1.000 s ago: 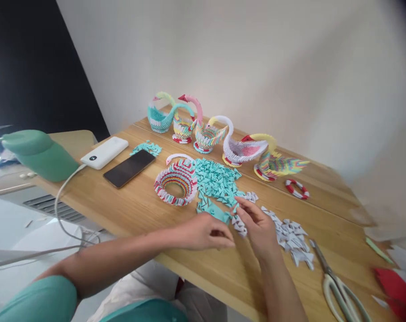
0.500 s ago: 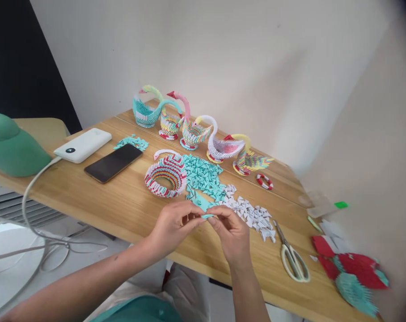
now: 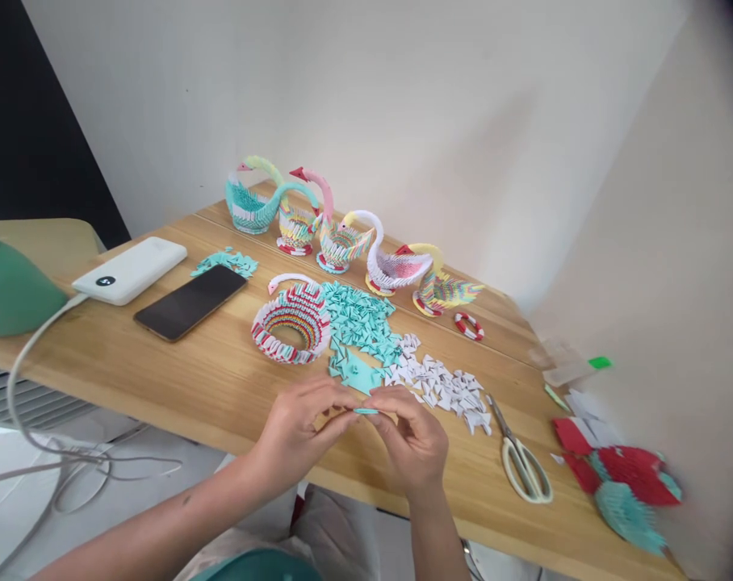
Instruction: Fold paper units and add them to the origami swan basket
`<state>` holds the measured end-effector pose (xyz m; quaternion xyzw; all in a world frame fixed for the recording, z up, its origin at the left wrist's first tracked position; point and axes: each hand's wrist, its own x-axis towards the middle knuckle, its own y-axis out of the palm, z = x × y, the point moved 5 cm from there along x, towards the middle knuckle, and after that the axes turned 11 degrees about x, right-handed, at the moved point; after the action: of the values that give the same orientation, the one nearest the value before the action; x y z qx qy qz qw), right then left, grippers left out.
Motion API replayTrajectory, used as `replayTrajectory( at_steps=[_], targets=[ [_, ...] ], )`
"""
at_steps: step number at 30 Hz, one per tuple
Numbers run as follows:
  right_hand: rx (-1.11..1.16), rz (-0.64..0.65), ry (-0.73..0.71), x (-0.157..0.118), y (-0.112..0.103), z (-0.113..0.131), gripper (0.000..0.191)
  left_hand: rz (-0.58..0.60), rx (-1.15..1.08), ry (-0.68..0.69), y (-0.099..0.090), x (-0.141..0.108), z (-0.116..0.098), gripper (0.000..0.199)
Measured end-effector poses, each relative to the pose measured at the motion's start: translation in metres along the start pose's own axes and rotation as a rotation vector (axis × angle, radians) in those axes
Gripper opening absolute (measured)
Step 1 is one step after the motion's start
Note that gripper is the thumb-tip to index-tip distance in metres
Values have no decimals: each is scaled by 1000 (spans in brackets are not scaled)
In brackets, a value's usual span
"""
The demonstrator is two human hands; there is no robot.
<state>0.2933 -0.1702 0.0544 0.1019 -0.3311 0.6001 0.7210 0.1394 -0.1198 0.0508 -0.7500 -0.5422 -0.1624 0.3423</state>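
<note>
A small folded strip of turquoise paper [image 3: 366, 411] is pinched between the fingertips of both hands, above the front part of the table. My left hand [image 3: 299, 420] closes on its left end and my right hand [image 3: 410, 432] on its right end. Just beyond them lies a flat turquoise paper piece [image 3: 362, 373]. Behind that spreads a pile of turquoise folded triangles [image 3: 360, 319], and to the right a pile of white folded triangles [image 3: 445, 383]. A round red, white and turquoise paper basket [image 3: 291, 323] stands to the left of the piles.
Several paper swans, one of them white [image 3: 396, 266], stand along the back. Scissors [image 3: 524, 468] and red paper [image 3: 633, 472] lie at right, a red-white ring [image 3: 469, 326] farther back. At left are a phone [image 3: 190, 303], a cabled power bank [image 3: 130, 270] and a green object [image 3: 15, 286].
Both hands have come slightly closer to me, with the turquoise paper still pinched between them. The paper now shows as a thinner strip. The whole view has shifted a little.
</note>
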Motion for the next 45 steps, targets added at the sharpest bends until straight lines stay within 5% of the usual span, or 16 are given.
replayTrajectory(
  at_steps=[13,23,32,41,45],
  targets=[
    [-64,55,-60,3,1,7,16,-18,155,137,2,-6,0,12],
    [76,69,289,-4,10,-21,9,25,131,18,1,-8,12,13],
    [178,128,724,-8,29,-36,16,47,297,206,-19,-33,15,11],
    [218,97,646,-2,56,-25,14,-66,254,106,-43,-36,19,9],
    [284,-83,615,11,45,-41,16,-276,408,-49,-76,-38,47,22]
  ],
)
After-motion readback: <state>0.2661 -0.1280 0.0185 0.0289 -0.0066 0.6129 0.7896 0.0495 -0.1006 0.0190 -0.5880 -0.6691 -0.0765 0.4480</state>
